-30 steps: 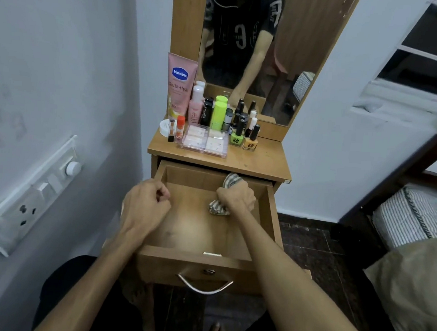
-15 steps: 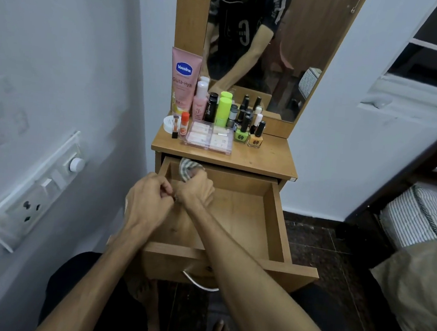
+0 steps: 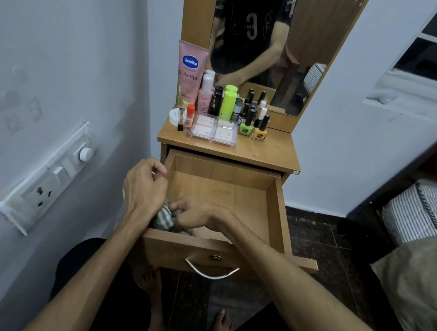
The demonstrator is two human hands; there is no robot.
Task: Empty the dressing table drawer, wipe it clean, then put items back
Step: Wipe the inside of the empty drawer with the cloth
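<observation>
The wooden drawer (image 3: pixel 274 212) of the dressing table stands pulled out, and its visible floor is bare. My right hand (image 3: pixel 194 214) grips a checked cloth (image 3: pixel 164 218) in the near left corner of the drawer. My left hand (image 3: pixel 144 188) is curled at the drawer's left wall, just above the cloth; whether it holds the wall is hidden. On the tabletop (image 3: pixel 266 153) stand a pink Vaseline tube (image 3: pixel 189 73), several bottles, nail polishes (image 3: pixel 253 130) and a clear compartment box (image 3: pixel 214 130).
A wall with a switch and socket panel (image 3: pixel 47 176) is close on the left. A striped pillow (image 3: pixel 424 212) and bedding lie at the right. A mirror (image 3: pixel 262 42) rises behind the tabletop. My bare feet (image 3: pixel 220 324) are on the dark floor below the drawer.
My right hand has carried the cloth from the back right of the drawer across to the back left, then down to the near left corner. My left hand stays at the left wall.
</observation>
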